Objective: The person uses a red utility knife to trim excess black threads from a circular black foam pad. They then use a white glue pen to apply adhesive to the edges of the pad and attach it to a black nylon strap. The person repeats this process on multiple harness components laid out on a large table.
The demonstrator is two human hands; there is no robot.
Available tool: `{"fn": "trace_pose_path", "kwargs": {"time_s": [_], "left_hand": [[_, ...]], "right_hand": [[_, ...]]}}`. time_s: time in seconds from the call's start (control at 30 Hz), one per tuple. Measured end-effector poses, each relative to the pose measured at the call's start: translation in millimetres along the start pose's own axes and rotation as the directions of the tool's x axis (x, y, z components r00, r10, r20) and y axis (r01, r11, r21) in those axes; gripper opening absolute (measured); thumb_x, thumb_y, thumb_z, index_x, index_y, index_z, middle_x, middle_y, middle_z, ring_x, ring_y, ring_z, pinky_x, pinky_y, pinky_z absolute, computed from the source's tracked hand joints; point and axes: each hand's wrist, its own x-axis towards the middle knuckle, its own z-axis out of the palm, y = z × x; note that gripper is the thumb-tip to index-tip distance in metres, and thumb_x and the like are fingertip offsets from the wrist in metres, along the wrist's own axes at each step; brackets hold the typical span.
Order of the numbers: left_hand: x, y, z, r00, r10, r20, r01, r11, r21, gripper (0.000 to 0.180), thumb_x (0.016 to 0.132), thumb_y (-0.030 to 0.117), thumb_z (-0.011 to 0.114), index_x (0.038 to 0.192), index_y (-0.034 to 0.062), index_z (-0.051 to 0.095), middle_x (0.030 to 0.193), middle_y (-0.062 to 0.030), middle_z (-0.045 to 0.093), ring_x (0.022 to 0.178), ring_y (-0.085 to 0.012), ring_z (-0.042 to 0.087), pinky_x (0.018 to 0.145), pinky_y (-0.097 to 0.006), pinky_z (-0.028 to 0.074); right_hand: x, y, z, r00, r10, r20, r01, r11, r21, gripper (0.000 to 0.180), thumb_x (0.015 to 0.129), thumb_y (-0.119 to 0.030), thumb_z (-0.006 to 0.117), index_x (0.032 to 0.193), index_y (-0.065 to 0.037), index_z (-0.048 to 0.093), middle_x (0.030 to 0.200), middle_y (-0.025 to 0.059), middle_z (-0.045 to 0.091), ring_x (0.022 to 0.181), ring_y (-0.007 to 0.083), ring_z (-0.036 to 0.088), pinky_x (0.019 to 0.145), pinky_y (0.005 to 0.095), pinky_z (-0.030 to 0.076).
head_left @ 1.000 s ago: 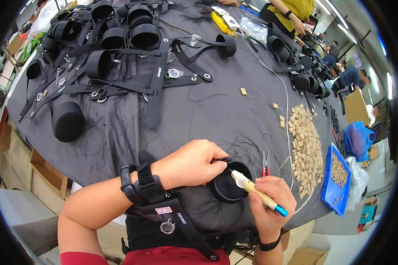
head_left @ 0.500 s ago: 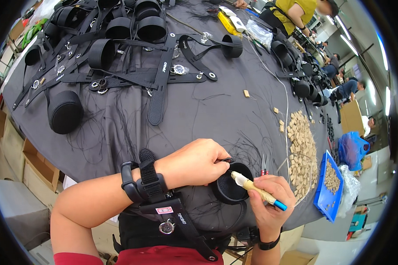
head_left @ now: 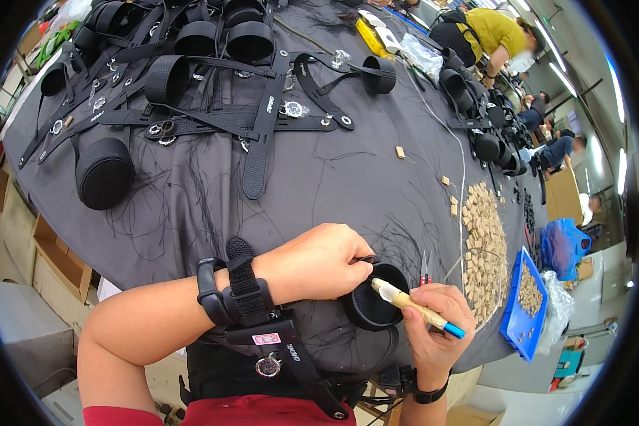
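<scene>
A round black leather-like cup (head_left: 371, 311) with an open top is in front of me, at the near side of the table. At its left rim, my left hand (head_left: 328, 261) is closed in a pinch on a dark strap piece, whose shape is mostly hidden by the fingers. My right hand (head_left: 437, 319) grips a pen-shaped tool (head_left: 424, 312) with a tan wrapped barrel, a pale front end and a blue back end. The tool's tip points into the cup. A black strap with a metal ring (head_left: 268, 365) lies below my left wrist.
Small scissors (head_left: 424, 270) lie beyond my right hand. A pile of tan pieces (head_left: 484, 248) and a blue tray (head_left: 524, 323) are at the right. Black cups and straps (head_left: 263, 135) cover the far left. A person in yellow (head_left: 493, 39) bends at the far right.
The view has shifted slightly. My left hand keeps its pinch at the rim, and the tool stays at about the same place over the cup.
</scene>
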Motion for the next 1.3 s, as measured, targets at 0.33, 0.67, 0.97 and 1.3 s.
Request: {"fn": "trace_pose_path", "kwargs": {"time_s": [0.33, 0.67, 0.97, 1.3], "left_hand": [[2.0, 3.4, -5.9, 0.991, -0.079, 0.112, 0.068, 0.993, 0.1, 0.03, 0.092, 0.012, 0.058, 0.115, -0.0053, 0.068, 0.075, -0.0135, 0.067, 0.057, -0.015, 0.066, 0.056, -0.03, 0.053], [1.6, 4.2, -6.5, 0.993, -0.047, 0.105, 0.033, 0.991, 0.128, 0.03, 0.092, 0.013, 0.058, 0.114, -0.0044, 0.068, 0.067, -0.0127, 0.066, 0.055, -0.0152, 0.066, 0.056, -0.03, 0.053], [1.7, 3.3, -6.0, 0.994, -0.045, 0.101, 0.031, 0.99, 0.136, 0.03, 0.092, 0.013, 0.058, 0.114, -0.0043, 0.068, 0.073, -0.0141, 0.067, 0.056, -0.0162, 0.066, 0.057, -0.031, 0.053], [1.7, 4.5, -6.0, 0.992, -0.054, 0.11, 0.038, 0.989, 0.141, 0.03, 0.092, 0.014, 0.06, 0.113, -0.0055, 0.068, 0.085, -0.0165, 0.066, 0.058, -0.0183, 0.067, 0.058, -0.032, 0.053]], "right_hand": [[-1.5, -2.3, 1.0, 0.998, 0.059, -0.005, -0.059, 0.998, 0.021, 0.02, 0.072, 0.0, 0.081, 0.089, 0.002, 0.07, 0.086, 0.0119, 0.068, 0.08, 0.023, 0.066, 0.073, 0.0314, 0.052], [-4.6, 1.6, 0.1, 0.999, 0.032, -0.03, -0.032, 0.999, -0.009, 0.024, 0.07, 0.005, 0.081, 0.091, 0.002, 0.07, 0.086, 0.0127, 0.067, 0.079, 0.0235, 0.068, 0.072, 0.0322, 0.054], [-4.9, -0.4, 1.3, 0.997, 0.059, -0.045, -0.057, 0.998, 0.036, 0.015, 0.075, 0.003, 0.076, 0.089, 0.002, 0.07, 0.086, 0.0124, 0.069, 0.081, 0.0221, 0.066, 0.073, 0.0305, 0.052], [-4.5, 1.4, 0.1, 0.999, 0.031, -0.023, -0.03, 1.0, 0.006, 0.025, 0.069, 0.004, 0.083, 0.091, 0.001, 0.07, 0.085, 0.012, 0.068, 0.076, 0.0222, 0.067, 0.069, 0.0306, 0.053]]}}
